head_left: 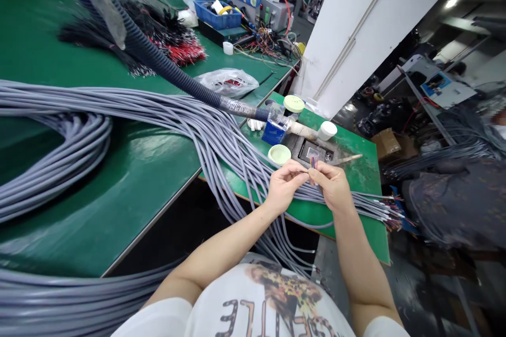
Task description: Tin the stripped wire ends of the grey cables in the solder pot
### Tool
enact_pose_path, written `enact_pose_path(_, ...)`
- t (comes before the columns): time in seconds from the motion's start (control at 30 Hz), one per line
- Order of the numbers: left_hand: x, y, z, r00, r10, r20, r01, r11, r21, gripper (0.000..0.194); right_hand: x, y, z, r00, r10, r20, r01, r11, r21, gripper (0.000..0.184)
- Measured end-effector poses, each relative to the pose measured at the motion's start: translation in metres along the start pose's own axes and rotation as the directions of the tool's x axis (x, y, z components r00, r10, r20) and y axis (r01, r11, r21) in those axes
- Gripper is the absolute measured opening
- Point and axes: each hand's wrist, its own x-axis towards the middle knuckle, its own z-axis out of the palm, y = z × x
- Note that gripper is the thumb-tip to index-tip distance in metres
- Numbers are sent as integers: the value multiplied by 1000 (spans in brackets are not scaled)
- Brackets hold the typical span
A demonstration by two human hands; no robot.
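In front of my chest, my right hand (332,185) is closed in a pinch on a small bunch of coloured wires (313,162), whose tips stick up above the thumb. My left hand (285,185) meets it, with thumb and forefinger pinched on a thin wire at the same bunch. Beneath both hands, a thick bundle of grey cables (221,134) crosses the small green board (356,168). Stripped ends with coloured cores (389,213) fan out on the right. Just beyond my fingers lies a metal pot (316,152) with a shiny surface.
A ribbed dark hose (166,68) slants over the green table (150,179) to a nozzle beside a blue box (273,131). Around the pot stand a pale green lid (279,154) and a white cup (327,130). Black and red wires (169,37) lie behind. A person (454,200) is at right.
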Motion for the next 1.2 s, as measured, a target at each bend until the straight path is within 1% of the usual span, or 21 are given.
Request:
enact_pose_path(0.07, 2, 6, -1, 998, 40, -43, -37, 996, 77, 7, -6, -4, -8, 996, 60, 63, -56, 996, -71, 20)
enact_pose_path(0.13, 3, 12, -4, 986, 161, -53, -146, 965, 218, 4, -13, -5, -16, 985, 126, 119, -106, 981, -160, 25)
enact_pose_path(0.2, 2, 15, -7, 947, 314, 63, -314, 869, 382, 3, -19, -3, -21, 982, 146, 117, -120, 972, -203, 29)
enact_pose_path(0.27, 0, 13, -8, 895, 391, 214, -445, 766, 463, 6, -24, 2, -20, 990, 128, 63, -116, 980, -164, 30)
enact_pose_path(0.3, -1, 11, -8, 883, 399, 248, -470, 744, 475, 8, -25, 5, -19, 992, 121, 35, -116, 985, -129, 30)
enact_pose_path(0.33, -1, 8, -7, 887, 392, 244, -462, 748, 477, 8, -26, 7, -17, 993, 120, 15, -118, 988, -95, 31)
enact_pose_path(0.37, -1, 5, -7, 905, 375, 201, -426, 772, 472, 8, -27, 9, -15, 993, 122, -1, -122, 990, -65, 32)
enact_pose_path(0.43, -2, -1, -4, 961, 273, 52, -270, 872, 408, 10, -28, 12, -12, 991, 129, -37, -130, 991, -19, 33)
enact_pose_path(0.5, -3, -5, -1, 995, 70, -74, -50, 969, 243, 21, -29, 12, -8, 988, 136, -72, -136, 991, 8, 34)
enact_pose_path(0.53, -5, -7, 1, 995, -50, -91, 63, 988, 144, 27, -30, 12, -6, 986, 140, -85, -140, 990, 14, 34)
enact_pose_path(0.57, -7, -8, 3, 984, -167, -65, 170, 984, 53, 31, -30, 11, -4, 985, 143, -92, -143, 990, 16, 36)
enact_pose_path(0.6, -9, -9, 5, 964, -266, -7, 266, 964, -20, 34, -31, 11, -2, 985, 146, -93, -145, 989, 16, 37)
enact_pose_path(0.63, -11, -9, 6, 938, -341, 62, 345, 936, -72, 37, -32, 10, 0, 985, 151, -87, -150, 989, 12, 40)
enact_pose_path(0.7, -14, -8, 7, 889, -422, 178, 447, 885, -129, 41, -34, 8, -1, 984, 174, -31, -174, 985, -5, 44)
enact_pose_path(0.77, -15, -5, 4, 861, -443, 249, 486, 861, -151, 41, -34, 5, -8, 978, 195, 76, -192, 980, -49, 45)
enact_pose_path(0.83, -15, -1, -3, 850, -447, 279, 494, 860, -128, 39, -33, 0, -18, 977, 173, 121, -157, 978, -135, 38)
enact_pose_path(0.93, -17, 4, -13, 842, -462, 280, 486, 874, -21, 37, -26, -10, -26, 1000, 22, 12, -17, 945, -325, 20)
enact_pose_path(1.0, -20, 8, -17, 841, -459, 287, 456, 886, 83, 35, -20, -16, -22, 995, -100, -18, 82, 892, -445, 16)
enact_pose_path(1.07, -23, 10, -19, 836, -448, 318, 411, 894, 178, 34, -13, -21, -12, 978, -206, 9, 178, 818, -548, 17)
enact_pose_path(1.13, -26, 10, -19, 834, -436, 340, 366, 896, 252, 33, -7, -23, -1, 954, -298, 28, 243, 718, -653, 20)
enact_pose_path(1.2, -27, 8, -20, 855, -407, 322, 313, 899, 307, 29, -3, -23, 7, 930, -364, 39, 277, 629, -726, 23)
